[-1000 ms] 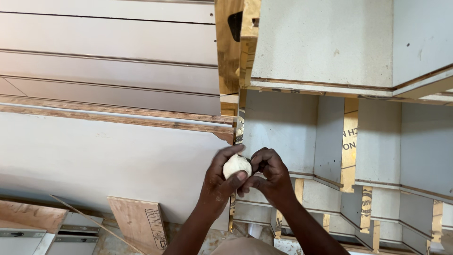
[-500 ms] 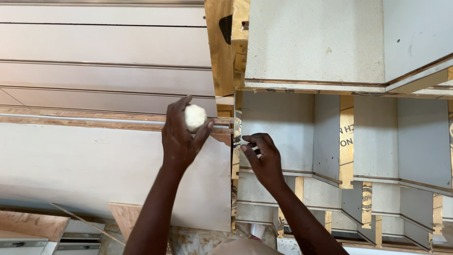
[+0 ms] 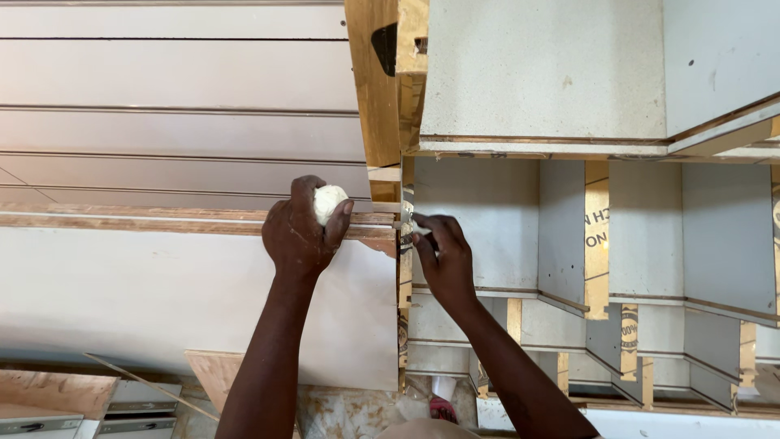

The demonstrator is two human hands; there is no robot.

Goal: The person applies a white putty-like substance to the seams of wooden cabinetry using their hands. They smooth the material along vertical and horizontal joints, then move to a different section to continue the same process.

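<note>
Both of our hands meet near the middle of the frame, at the seam where two panels come together. Our left hand (image 3: 302,236) is curled around a pale, rounded lump of soft putty-like filler (image 3: 328,202), gripping it between thumb and fingers while the palm rests on the raw brown edge of the large white laminated board (image 3: 162,293) that fills the lower left of the frame; held there, the lump stays within easy reach of the seam. Our right hand (image 3: 443,256) is just right of centre, its fingertips pinched together and pressed against the vertical joint (image 3: 404,219) between that board and the white-faced cabinet carcass with upright dividers (image 3: 569,228). A whitish smear shows at the fingertips, possibly a bit of the same filler, though the view is too small to be sure. Grey grooved panels (image 3: 179,122) lie across the upper left.
</note>
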